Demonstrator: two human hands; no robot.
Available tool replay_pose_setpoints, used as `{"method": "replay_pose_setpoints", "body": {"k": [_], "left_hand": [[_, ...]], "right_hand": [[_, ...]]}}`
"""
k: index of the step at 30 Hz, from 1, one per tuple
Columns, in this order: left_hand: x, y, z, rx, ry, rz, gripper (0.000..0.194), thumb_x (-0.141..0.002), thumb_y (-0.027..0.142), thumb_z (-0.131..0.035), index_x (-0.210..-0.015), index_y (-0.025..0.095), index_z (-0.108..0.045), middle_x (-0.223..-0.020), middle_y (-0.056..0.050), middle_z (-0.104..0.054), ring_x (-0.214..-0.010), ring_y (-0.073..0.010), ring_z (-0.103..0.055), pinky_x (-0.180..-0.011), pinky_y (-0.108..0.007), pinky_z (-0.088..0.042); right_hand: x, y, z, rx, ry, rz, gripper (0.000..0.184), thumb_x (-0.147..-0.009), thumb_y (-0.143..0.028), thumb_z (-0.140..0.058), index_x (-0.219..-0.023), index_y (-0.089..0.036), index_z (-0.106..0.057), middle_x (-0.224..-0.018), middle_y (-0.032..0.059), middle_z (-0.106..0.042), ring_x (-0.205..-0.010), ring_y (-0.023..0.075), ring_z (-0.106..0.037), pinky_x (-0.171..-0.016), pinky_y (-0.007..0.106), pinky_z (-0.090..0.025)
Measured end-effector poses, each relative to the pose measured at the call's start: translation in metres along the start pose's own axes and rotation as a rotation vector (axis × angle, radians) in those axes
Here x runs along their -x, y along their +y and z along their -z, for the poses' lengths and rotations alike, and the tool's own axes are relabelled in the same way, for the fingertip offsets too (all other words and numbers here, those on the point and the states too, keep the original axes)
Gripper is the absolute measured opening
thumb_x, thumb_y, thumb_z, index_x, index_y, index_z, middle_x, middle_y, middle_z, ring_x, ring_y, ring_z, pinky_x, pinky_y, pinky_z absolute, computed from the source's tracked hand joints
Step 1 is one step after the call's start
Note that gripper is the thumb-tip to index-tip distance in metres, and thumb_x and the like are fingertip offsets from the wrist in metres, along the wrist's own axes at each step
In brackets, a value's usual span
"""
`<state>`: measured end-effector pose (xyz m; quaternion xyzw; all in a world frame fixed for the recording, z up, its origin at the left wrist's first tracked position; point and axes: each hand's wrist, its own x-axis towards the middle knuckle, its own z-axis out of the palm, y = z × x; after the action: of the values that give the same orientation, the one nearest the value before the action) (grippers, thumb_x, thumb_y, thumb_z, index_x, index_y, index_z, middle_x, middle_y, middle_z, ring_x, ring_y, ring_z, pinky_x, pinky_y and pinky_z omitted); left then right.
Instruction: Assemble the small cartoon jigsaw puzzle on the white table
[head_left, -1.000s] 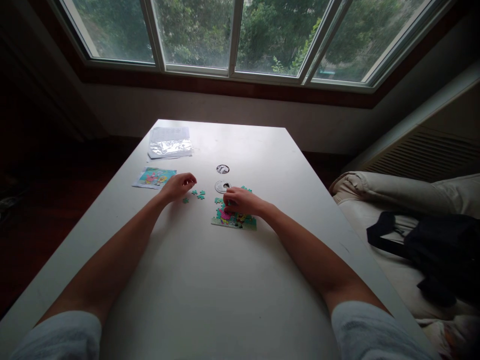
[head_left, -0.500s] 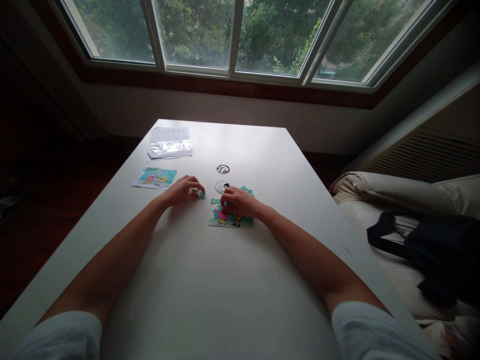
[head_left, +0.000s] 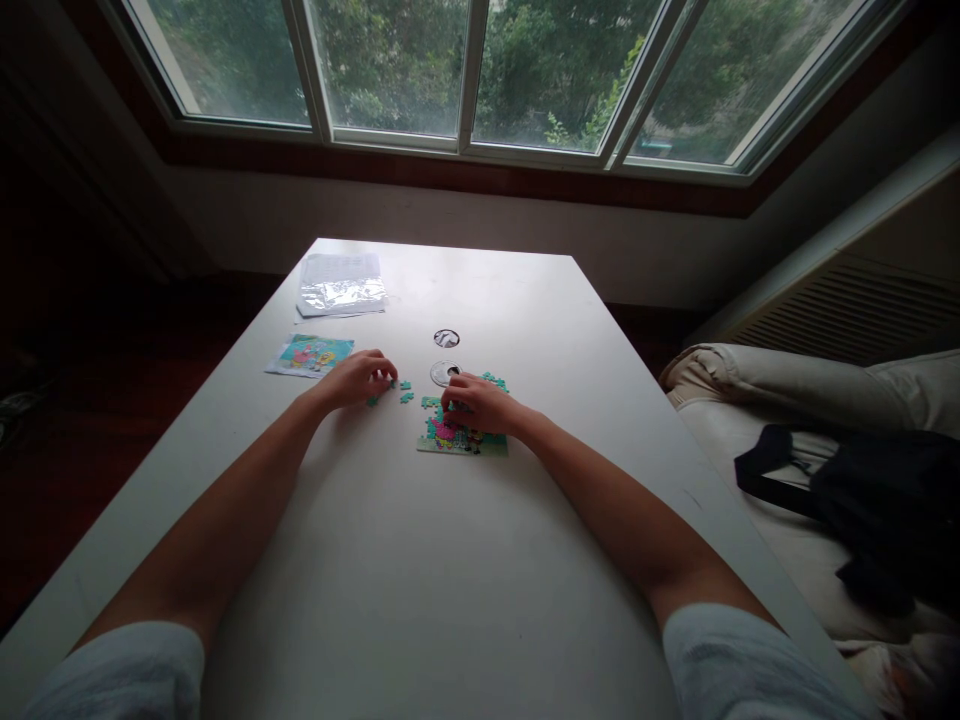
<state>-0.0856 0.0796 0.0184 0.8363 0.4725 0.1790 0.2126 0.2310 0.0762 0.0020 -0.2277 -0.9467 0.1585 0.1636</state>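
A partly assembled jigsaw puzzle in teal, pink and yellow lies flat on the white table. My right hand rests over its upper middle with curled fingers, covering part of the picture; what its fingertips hold, if anything, is hidden. To the left, my left hand is bent low over the tabletop, fingertips together at a small teal puzzle piece. Loose teal puzzle pieces lie between that hand and the puzzle, and another piece shows just beneath the left hand.
A picture card with the cartoon scene lies beyond my left wrist. Farther back are papers in a clear plastic sleeve. Two round items, a dark-rimmed disc and a pale ring, sit behind the puzzle. A sofa stands on the right.
My left hand has drawn slightly left, uncovering loose pieces near where its fingertips were. The right hand stays nearly still on the puzzle.
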Motion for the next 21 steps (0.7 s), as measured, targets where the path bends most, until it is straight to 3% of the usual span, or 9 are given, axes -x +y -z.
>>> {"method": "replay_pose_setpoints", "body": {"k": [14, 21], "left_hand": [[-0.001, 0.017, -0.006, 0.013, -0.044, -0.121, 0.029, -0.087, 0.038, -0.064, -0.11, 0.025, -0.076, -0.103, -0.008, -0.063, -0.093, -0.0196, -0.061, -0.086, -0.03, -0.049], [-0.004, 0.003, -0.009, 0.071, 0.054, 0.013, 0.032, -0.087, 0.031, -0.052, -0.107, 0.021, -0.075, -0.098, -0.006, -0.068, -0.082, -0.0167, -0.062, -0.076, -0.027, -0.048]], "right_hand": [[0.0, 0.0, 0.001, -0.01, -0.001, -0.012, 0.013, -0.093, -0.031, -0.065, -0.1, -0.021, -0.069, -0.099, 0.0079, -0.061, -0.092, 0.0207, -0.051, -0.076, 0.03, -0.038], [0.0, 0.001, -0.001, -0.017, 0.002, -0.009, 0.012, -0.092, -0.03, -0.065, -0.1, -0.021, -0.069, -0.099, 0.0078, -0.061, -0.091, 0.0206, -0.052, -0.077, 0.03, -0.039]]}}
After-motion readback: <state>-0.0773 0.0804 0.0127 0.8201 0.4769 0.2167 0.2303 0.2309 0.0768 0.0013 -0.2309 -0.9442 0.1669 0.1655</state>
